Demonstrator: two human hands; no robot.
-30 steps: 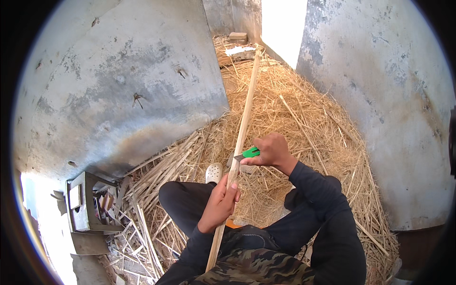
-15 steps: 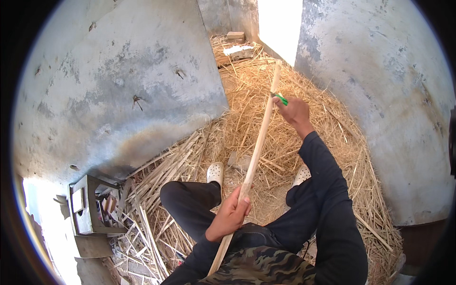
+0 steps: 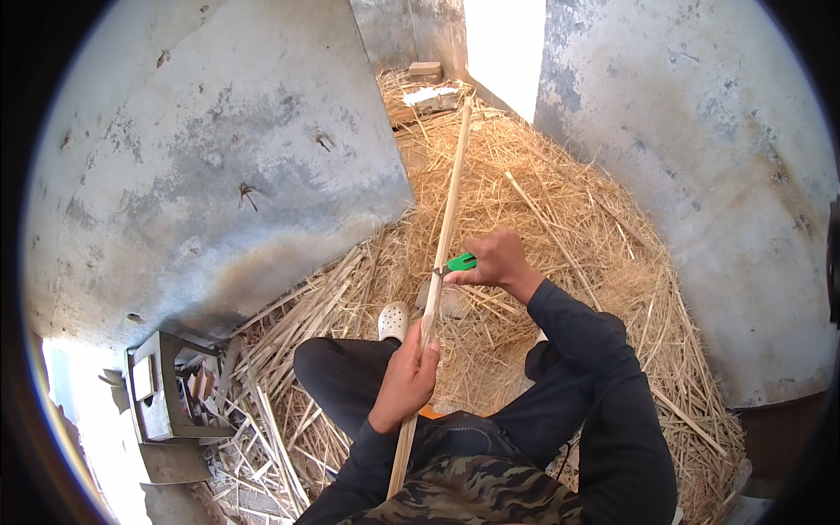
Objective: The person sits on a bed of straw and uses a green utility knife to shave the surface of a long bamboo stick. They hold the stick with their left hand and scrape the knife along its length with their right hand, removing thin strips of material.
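Note:
A long, pale wooden stick (image 3: 451, 201) slants from my lap up toward the far end of the straw-like heap. My left hand (image 3: 406, 378) is wrapped round its lower part, just above my lap. My right hand (image 3: 492, 261) grips a small green-handled tool (image 3: 461, 262). The tool's dark metal end rests against the stick near its middle, a little beyond my left hand. My right fingers hide part of the handle, so I cannot tell the tool's exact kind.
Loose straw-like shavings (image 3: 516, 210) cover the floor ahead. Long thin strips (image 3: 306, 306) are piled on the left, beside a grey open-fronted box (image 3: 157, 411). Worn grey walls (image 3: 236, 131) rise on both sides. Bricks (image 3: 425, 72) lie at the far end.
My right hand has drawn the green-handled tool down the stick toward my left hand. The stick's far end has swung left, and my left hand has shifted slightly left.

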